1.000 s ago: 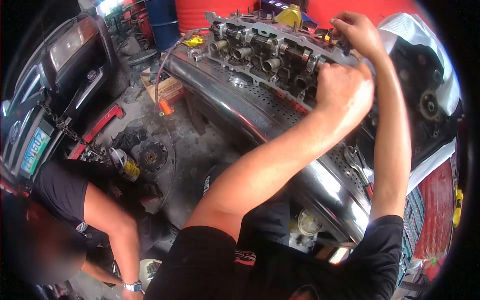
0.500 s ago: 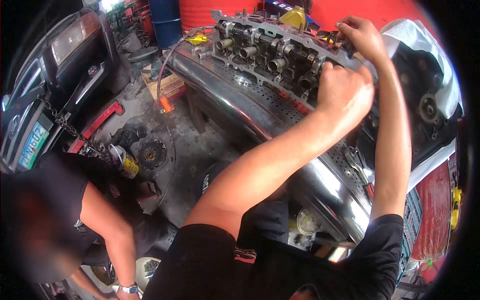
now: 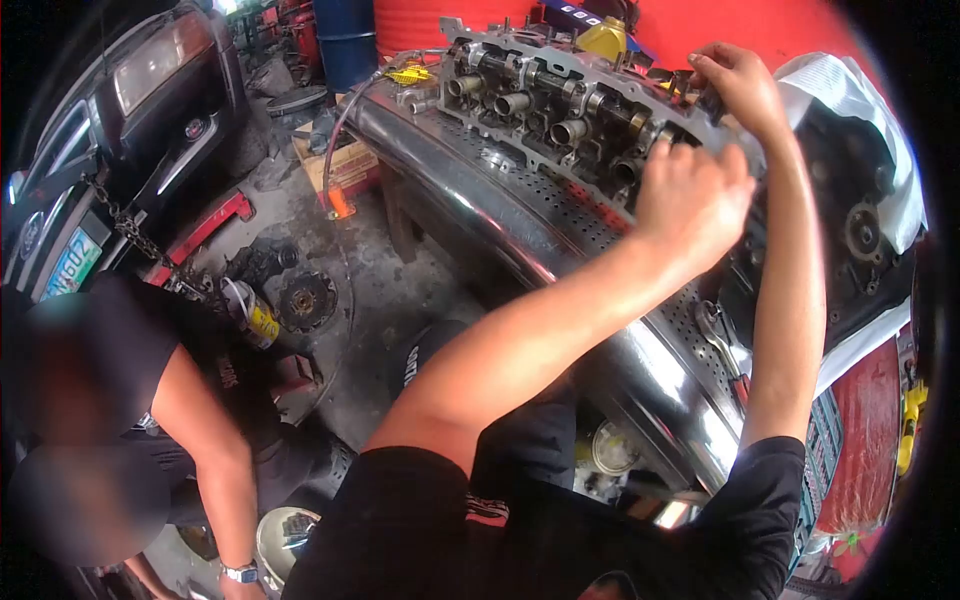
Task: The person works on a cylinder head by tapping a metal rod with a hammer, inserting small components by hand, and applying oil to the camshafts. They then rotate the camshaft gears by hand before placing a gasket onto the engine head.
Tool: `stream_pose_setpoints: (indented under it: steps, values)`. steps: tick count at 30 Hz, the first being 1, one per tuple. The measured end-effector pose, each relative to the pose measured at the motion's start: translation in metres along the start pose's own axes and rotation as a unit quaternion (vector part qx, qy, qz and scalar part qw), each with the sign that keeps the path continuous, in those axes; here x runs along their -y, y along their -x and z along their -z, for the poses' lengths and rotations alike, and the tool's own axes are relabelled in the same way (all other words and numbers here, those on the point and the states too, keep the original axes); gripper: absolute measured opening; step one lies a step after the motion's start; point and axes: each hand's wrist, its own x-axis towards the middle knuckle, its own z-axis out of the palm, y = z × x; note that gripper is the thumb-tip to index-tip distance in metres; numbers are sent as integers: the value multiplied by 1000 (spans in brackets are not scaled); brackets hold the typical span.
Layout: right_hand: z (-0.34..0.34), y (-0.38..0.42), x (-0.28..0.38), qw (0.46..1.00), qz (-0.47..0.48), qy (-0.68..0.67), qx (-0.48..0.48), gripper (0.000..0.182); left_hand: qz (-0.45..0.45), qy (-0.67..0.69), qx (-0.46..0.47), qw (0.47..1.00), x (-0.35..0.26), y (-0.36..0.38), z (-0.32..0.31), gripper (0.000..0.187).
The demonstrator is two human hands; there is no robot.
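Note:
A cylinder head with its camshaft showing lies on a perforated metal bench. My left hand is at the near right end of the head, its fingers curled; what they grip, if anything, is hidden from me. Higher up, my right hand is by the far side of that same end. Its thumb and fingers are bent together around something dark that I cannot make out. On the bench below my hands lies a ratchet wrench.
A dark engine part on white sheeting stands to the right. A yellow bottle is behind the head. On the left a co-worker bends low before a vehicle. A hose hangs off the bench's far end.
The view has shifted slightly. My left hand's fingers have loosened a little from a tighter fist, while my right hand stays at the head's end. The co-worker's arm has moved slightly.

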Motion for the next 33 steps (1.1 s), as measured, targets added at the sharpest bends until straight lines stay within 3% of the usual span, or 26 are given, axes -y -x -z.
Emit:
stream_pose_setpoints:
  steps: [1,4,7,10,13,15,20,29,33]
  values:
    - [0,1,2,1000,-3,6,-3,36,5,-37,50,998,-2,-8,-5,21]
    - [2,0,4,1000,0,17,-10,36,-22,-73,14,997,-5,2,-11,19]
    - [0,6,2,1000,-7,7,-18,38,-10,-10,29,999,12,76,-30,14]
    - [1,4,7,1000,1,6,-20,39,45,55,88,994,31,99,-14,12]
    - [0,0,-1,1000,-2,-14,-4,39,-9,63,-52,997,18,47,1,14]
    - [0,0,0,1000,6,-18,-10,38,-41,63,-81,994,12,24,-5,14]
    - [1,3,3,1000,5,-8,-18,38,-94,74,-96,988,10,41,-12,40]
    - [-1,3,3,1000,13,-15,-18,39,-107,108,-76,985,10,11,-14,37]
    - [0,7,5,1000,8,-5,-24,40,-125,85,-87,985,12,64,-13,28]
